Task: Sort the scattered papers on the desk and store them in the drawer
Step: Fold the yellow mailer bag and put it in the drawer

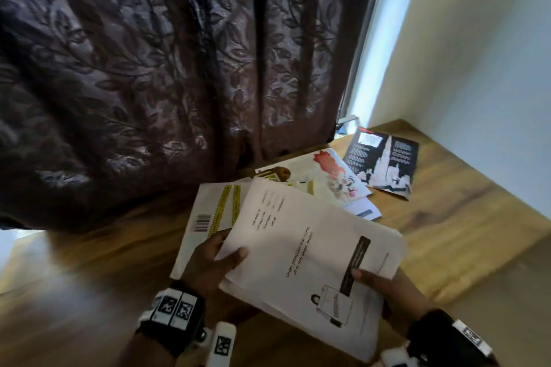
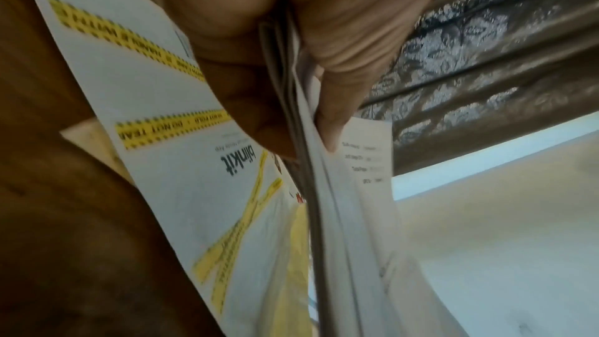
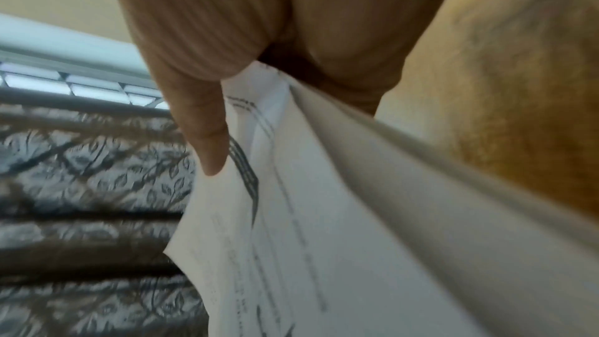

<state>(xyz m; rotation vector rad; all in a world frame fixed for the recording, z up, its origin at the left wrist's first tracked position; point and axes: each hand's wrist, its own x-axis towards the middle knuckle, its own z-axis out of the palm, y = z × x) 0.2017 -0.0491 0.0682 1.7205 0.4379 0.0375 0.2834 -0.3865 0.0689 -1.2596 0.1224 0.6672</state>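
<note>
A stack of white printed sheets [image 1: 307, 250] is held above the wooden desk [image 1: 465, 217]. My left hand [image 1: 213, 262] grips its left edge, thumb on top; the left wrist view shows the sheets' edges [image 2: 298, 117] pinched between thumb and fingers. My right hand [image 1: 384, 286] pinches the right edge, thumb on the top sheet [image 3: 291, 214]. Under the stack lies a white envelope with yellow tape stripes [image 1: 214, 211], also seen as [image 2: 181, 153] in the left wrist view. Beyond lie an illustrated flyer [image 1: 331, 173] and a dark leaflet with a tower picture [image 1: 384, 161]. No drawer is in view.
A dark brown leaf-patterned curtain [image 1: 155, 68] hangs over the desk's far side. A cream wall [image 1: 477, 68] runs along the right, with a bright window strip [image 1: 378, 48] beside the curtain. A small white paper [image 1: 363, 211] pokes out by the flyer.
</note>
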